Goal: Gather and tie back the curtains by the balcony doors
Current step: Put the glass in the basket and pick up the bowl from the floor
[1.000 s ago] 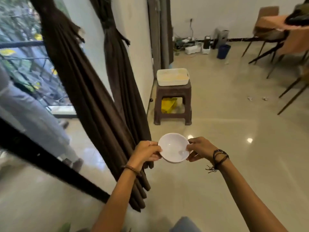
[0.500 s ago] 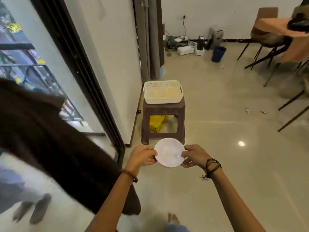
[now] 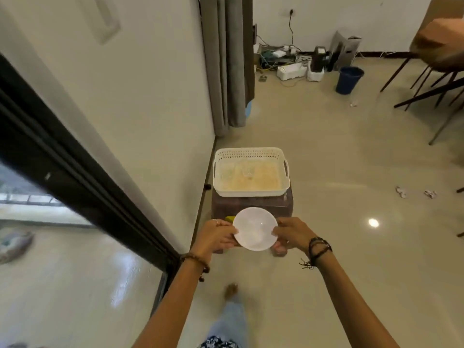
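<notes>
Grey curtains (image 3: pixel 227 61) hung straight down by the wall corner, well ahead of both hands, untouched. Left hand (image 3: pixel 215 237) pinched the left rim of a white bowl (image 3: pixel 255 228), fingers curled under it; right hand (image 3: pixel 292 233) gripped the right rim the same way. Bowl was held level just above the near edge of a brown stool (image 3: pixel 251 204). White perforated basket (image 3: pixel 251 172) sat on the stool, beyond the bowl. Glossy beige floor (image 3: pixel 339 172), white wall on the left, dark door frame (image 3: pixel 75 172) at lower left. Blue bin (image 3: pixel 349 80) and cable clutter (image 3: pixel 283 59) against the far wall; chair legs (image 3: pixel 426 89) at right.
</notes>
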